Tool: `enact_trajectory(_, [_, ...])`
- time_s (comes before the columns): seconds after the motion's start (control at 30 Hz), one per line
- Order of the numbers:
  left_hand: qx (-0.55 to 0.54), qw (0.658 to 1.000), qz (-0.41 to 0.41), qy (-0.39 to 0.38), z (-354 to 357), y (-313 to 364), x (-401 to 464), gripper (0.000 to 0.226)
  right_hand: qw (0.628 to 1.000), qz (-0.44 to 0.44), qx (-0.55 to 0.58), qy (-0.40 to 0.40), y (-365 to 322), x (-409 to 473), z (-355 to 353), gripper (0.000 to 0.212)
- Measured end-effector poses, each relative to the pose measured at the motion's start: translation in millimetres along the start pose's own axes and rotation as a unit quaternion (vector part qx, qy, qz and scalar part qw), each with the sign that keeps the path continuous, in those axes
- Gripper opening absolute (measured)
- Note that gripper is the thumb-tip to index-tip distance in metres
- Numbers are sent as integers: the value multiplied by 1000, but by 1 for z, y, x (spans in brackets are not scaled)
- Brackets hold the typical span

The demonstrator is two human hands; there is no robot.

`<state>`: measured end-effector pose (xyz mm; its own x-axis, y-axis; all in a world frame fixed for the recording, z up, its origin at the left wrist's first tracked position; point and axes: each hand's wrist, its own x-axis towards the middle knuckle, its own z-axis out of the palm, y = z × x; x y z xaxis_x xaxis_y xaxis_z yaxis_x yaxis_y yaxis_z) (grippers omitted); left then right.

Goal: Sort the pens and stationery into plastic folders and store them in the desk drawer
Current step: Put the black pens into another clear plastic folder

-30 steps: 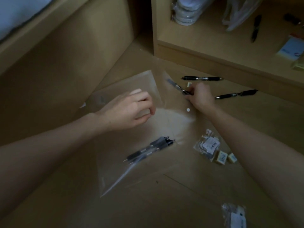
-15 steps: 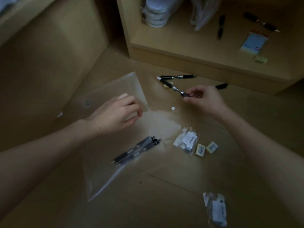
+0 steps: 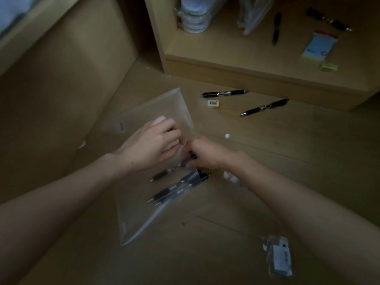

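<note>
Clear plastic folder lies flat on the wooden floor, two black pens inside; left hand pinches the folder's open edge; right hand grips a third pen at the opening, its tip already inside. Two loose pens and an eraser lie beyond; a packet lies near right. The drawer behind holds a notepad and tape rolls.
</note>
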<state>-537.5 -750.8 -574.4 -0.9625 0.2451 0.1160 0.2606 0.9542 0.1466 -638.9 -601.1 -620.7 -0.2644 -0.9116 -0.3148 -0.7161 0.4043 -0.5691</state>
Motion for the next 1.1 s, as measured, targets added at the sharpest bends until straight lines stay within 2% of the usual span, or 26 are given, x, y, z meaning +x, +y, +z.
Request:
enact_trajectory(0.1, [-6, 1000, -6, 1, 0, 0, -1, 27, 1000, -10, -19, -17, 1, 6, 10, 24])
enact_trajectory(0.2, [-7, 1000, -11, 8, 2, -1, -1, 17, 1000, -9, -10, 0, 9, 1, 8, 21])
enact_trajectory(0.3, [-10, 1000, -4, 4, 3, 0, 0, 15, 985, 51, 55, 156, 29, -10, -9, 20])
enact_trajectory(0.4, [-21, 1000, 2, -3, 5, -1, 3, 16, 927, 175, 70, 324, 70, -18, -28, 20])
enact_trajectory(0.47, [-21, 1000, 9, -3, 7, -3, 5, 18, 895, 241, 54, 373, 102, -23, -36, 23])
enact_trajectory(0.63, [-24, 1000, 15, -1, 10, -7, 4, 19, 878, 310, -12, 364, 154, -30, -44, 44])
enact_trajectory(0.73, [-24, 1000, 12, -9, 8, -5, 3, 24, 865, 340, -63, 364, 164, -32, -43, 36])
enact_trajectory(0.9, [-24, 1000, 1, -6, 8, -4, 1, 20, 853, 323, -60, 406, 158, -37, -36, 18])
enact_trajectory(1.0, [-24, 1000, -3, -5, 7, -5, 1, 22, 854, 272, -34, 442, 142, -38, -31, 17])
enact_trajectory(1.1, [-22, 1000, -6, -13, 6, -6, 2, 23, 869, 185, 10, 458, 110, -41, -32, 16])
